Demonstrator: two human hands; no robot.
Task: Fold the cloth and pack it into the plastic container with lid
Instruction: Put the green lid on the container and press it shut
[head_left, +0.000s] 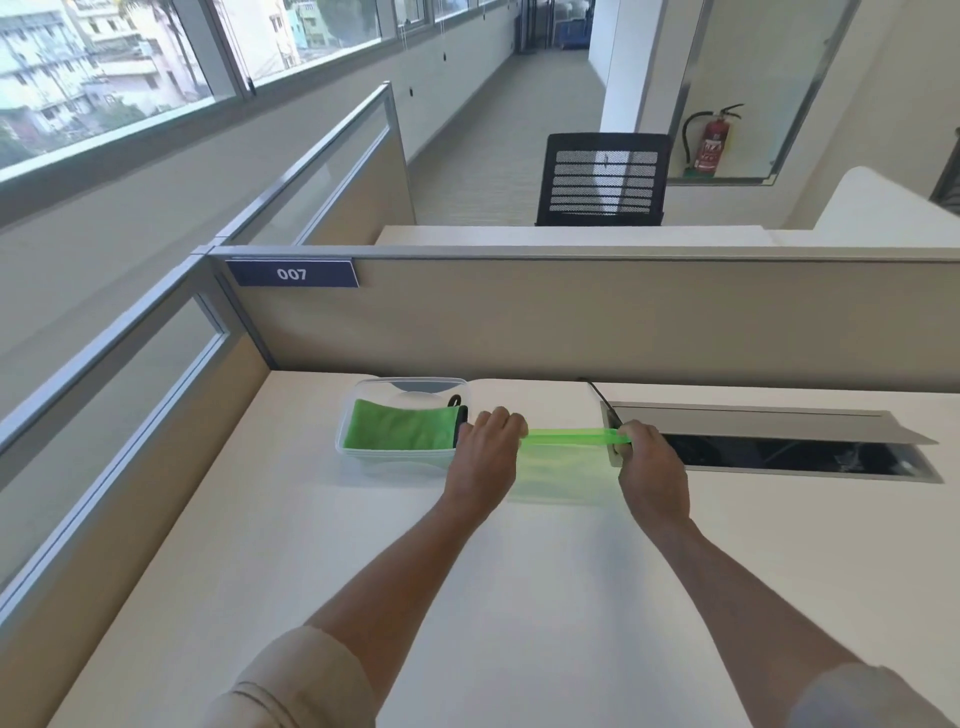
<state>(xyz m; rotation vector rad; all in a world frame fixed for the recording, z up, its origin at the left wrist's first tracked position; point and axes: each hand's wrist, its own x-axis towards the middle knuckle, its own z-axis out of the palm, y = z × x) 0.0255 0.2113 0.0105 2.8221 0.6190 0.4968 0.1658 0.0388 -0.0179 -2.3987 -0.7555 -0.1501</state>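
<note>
A folded green cloth (400, 428) with a black edge lies inside the clear plastic container (363, 454), which stands on the white desk at the back left. Just right of the container, a translucent green lid (566, 457) is held level above the desk. My left hand (485, 457) grips the lid's left end, close to the container's right wall. My right hand (649, 460) grips its right end.
An open cable slot (779, 452) with a raised grey flap (753, 423) lies in the desk to the right. Beige partitions (571, 322) close off the back and left sides. A black chair (602, 179) stands beyond.
</note>
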